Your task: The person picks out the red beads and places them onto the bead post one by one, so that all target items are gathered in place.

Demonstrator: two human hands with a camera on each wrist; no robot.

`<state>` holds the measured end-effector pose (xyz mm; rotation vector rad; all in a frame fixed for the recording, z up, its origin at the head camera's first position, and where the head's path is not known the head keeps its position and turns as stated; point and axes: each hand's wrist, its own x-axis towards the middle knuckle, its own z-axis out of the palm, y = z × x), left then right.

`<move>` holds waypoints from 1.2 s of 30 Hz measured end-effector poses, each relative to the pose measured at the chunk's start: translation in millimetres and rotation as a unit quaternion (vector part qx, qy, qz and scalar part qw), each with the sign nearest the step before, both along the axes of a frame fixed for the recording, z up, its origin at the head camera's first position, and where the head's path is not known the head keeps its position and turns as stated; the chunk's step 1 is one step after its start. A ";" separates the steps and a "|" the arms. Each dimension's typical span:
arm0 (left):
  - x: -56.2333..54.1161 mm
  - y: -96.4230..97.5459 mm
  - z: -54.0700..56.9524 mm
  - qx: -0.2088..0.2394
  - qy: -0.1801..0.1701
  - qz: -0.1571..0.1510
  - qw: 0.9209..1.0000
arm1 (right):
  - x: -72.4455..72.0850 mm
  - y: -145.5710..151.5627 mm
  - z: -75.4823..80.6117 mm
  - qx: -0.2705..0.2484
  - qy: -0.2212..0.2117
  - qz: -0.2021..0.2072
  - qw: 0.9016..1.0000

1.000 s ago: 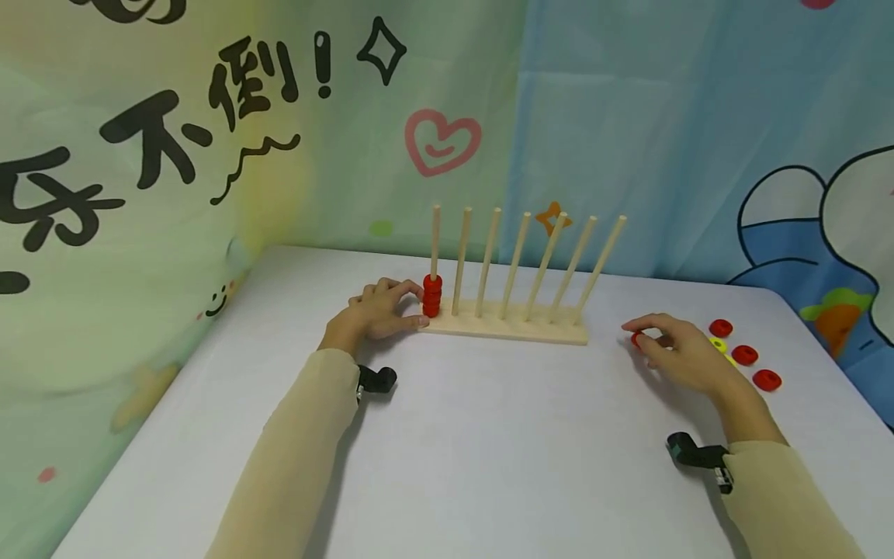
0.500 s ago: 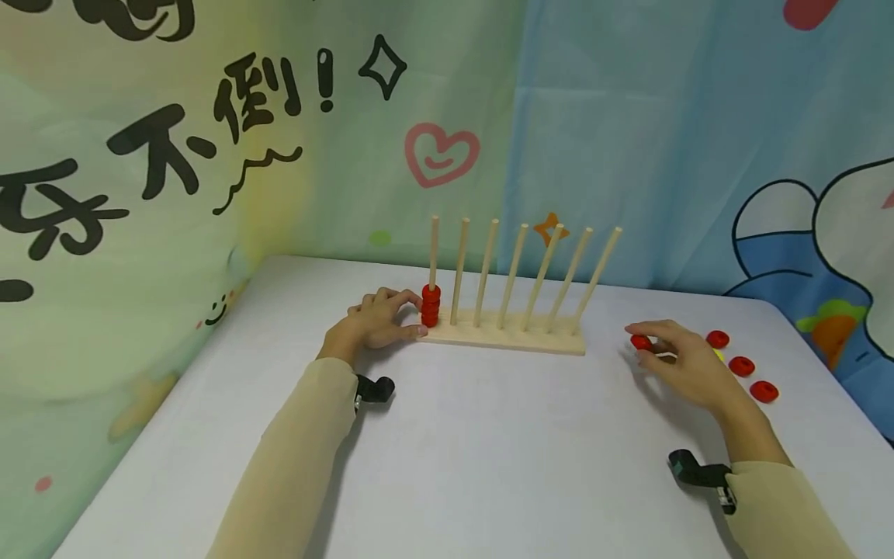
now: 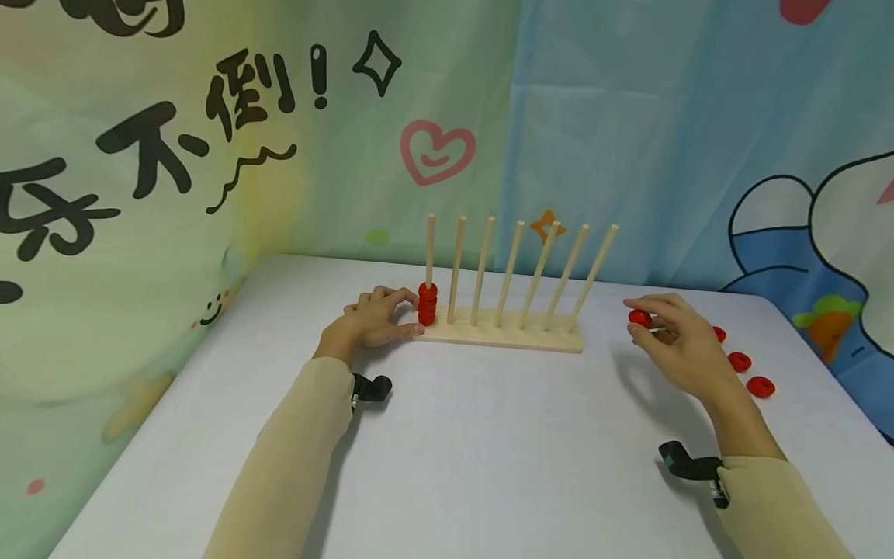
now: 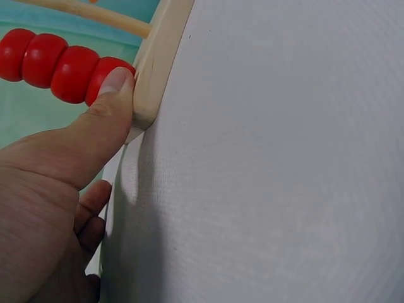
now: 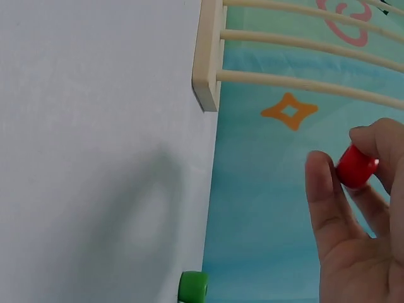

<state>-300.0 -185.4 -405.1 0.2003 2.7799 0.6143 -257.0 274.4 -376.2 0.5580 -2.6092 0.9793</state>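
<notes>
A wooden peg rack (image 3: 503, 335) with a row of upright pegs stands on the table. Several red beads (image 3: 427, 304) are stacked on its leftmost peg. My left hand (image 3: 373, 320) holds that end of the rack; in the left wrist view the thumb (image 4: 104, 120) presses against the lowest bead and the base. Right of the rack, my right hand (image 3: 677, 341) is raised off the table and pinches a red bead (image 5: 357, 167) between thumb and fingertips. The other pegs carry no beads.
Loose red beads (image 3: 760, 387) lie on the table (image 3: 517, 450) beyond the right wrist. A green bead (image 5: 192, 287) shows at the bottom of the right wrist view. A printed cloth backdrop (image 3: 615, 140) hangs behind the table.
The right hand has lifted from the table with the red bead, its shadow now farther off. It now covers the yellow beads seen earlier. The left hand keeps its hold.
</notes>
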 end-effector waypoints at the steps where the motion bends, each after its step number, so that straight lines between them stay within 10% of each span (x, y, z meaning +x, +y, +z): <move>1: -0.1 0.1 0.0 0.001 0.000 0.000 1.000 | 0.4 -0.9 0.8 -0.002 0.005 0.000 1.000; 36: 0.0 -2.0 0.2 0.007 0.003 -0.007 1.000 | 14.9 -53.5 33.3 -0.075 0.024 0.123 0.989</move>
